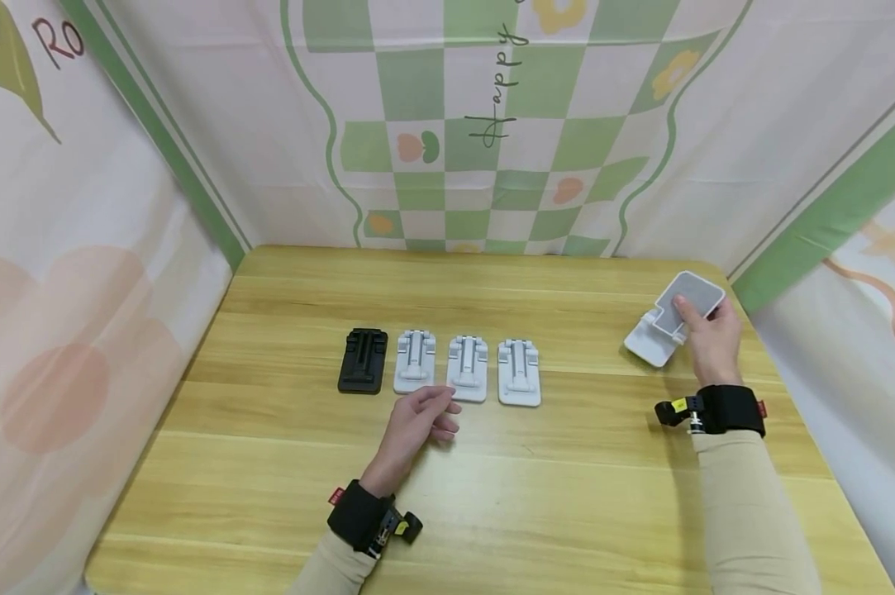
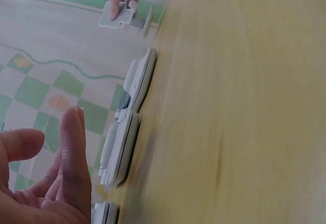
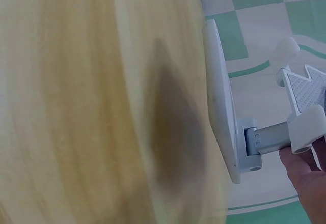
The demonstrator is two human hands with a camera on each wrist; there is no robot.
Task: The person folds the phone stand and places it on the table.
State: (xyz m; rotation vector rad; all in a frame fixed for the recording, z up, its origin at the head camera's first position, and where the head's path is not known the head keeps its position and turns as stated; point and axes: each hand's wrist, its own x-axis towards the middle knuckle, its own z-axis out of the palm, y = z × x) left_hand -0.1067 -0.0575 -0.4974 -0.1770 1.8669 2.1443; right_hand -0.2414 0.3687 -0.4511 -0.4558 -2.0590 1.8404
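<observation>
My right hand (image 1: 717,345) grips an unfolded white phone stand (image 1: 694,299) at the table's right side, the thumb over its grey-padded plate. The right wrist view shows the stand's flat base (image 3: 218,86) and a short grey hinged arm (image 3: 272,137); whether the base touches the table I cannot tell. My left hand (image 1: 411,428) holds nothing, its fingers loosely bent. It is just in front of three folded white phone stands: a left one (image 1: 415,359), a middle one (image 1: 468,364) and a right one (image 1: 519,372). At the row's left end lies a folded black phone stand (image 1: 363,360).
The row lies flat on a wood-grain table (image 1: 268,463). A patterned cloth (image 1: 536,165) hangs behind the table's far edge, and more cloth (image 1: 97,347) hangs along the left side. Each wrist wears a black band (image 1: 731,409) with a small camera.
</observation>
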